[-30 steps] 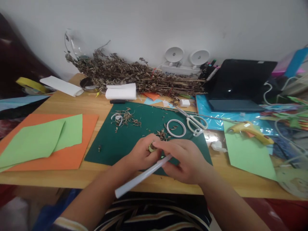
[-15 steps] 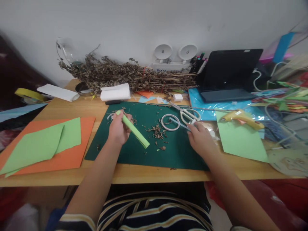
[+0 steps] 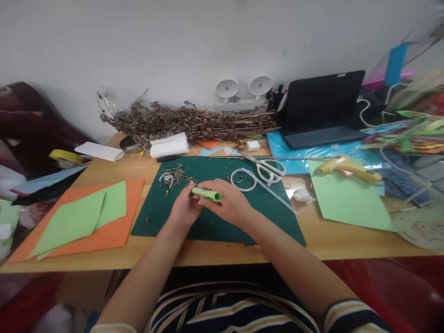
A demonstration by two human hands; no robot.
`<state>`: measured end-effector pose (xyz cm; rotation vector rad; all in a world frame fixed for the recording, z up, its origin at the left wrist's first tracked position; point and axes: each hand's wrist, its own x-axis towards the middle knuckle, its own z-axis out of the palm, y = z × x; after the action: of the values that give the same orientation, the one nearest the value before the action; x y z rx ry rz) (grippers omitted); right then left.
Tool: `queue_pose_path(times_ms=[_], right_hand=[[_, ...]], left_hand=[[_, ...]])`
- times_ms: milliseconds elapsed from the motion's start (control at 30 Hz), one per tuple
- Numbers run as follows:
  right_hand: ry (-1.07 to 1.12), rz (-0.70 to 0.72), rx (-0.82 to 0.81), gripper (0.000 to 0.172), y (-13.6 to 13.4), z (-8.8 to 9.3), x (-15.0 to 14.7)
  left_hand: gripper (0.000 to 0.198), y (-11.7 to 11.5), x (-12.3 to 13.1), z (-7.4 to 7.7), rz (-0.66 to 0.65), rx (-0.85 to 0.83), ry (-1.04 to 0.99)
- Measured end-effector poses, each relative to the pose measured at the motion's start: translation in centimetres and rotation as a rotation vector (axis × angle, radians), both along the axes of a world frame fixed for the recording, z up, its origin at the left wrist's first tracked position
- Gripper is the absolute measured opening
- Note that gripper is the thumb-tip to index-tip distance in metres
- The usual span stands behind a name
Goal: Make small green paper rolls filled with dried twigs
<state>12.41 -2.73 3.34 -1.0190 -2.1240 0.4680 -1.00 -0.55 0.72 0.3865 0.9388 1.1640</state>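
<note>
We hold the green tube [image 3: 212,194] above the mat [image 3: 222,229], near its middle, the fingers of our left hand [image 3: 185,206] closed on one end and those of our right hand [image 3: 231,201] wrapped round it nearer the open end. To the right on the mat, a white stick [image 3: 277,194] lies with one end over the tape ring [image 3: 232,179], just beside the scissors [image 3: 258,162]; the mat rests on the counter [image 3: 215,253].
</note>
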Motion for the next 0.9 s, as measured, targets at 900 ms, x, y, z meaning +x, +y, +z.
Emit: queue_pose_path(times_ms=[900], right_hand=[[-0.236,0.187,0.065,0.038,2.2,-1.5,-0.1]], left_hand=[[0.027,0.3,-3.7,2.9,-0.294,1.542,0.91]])
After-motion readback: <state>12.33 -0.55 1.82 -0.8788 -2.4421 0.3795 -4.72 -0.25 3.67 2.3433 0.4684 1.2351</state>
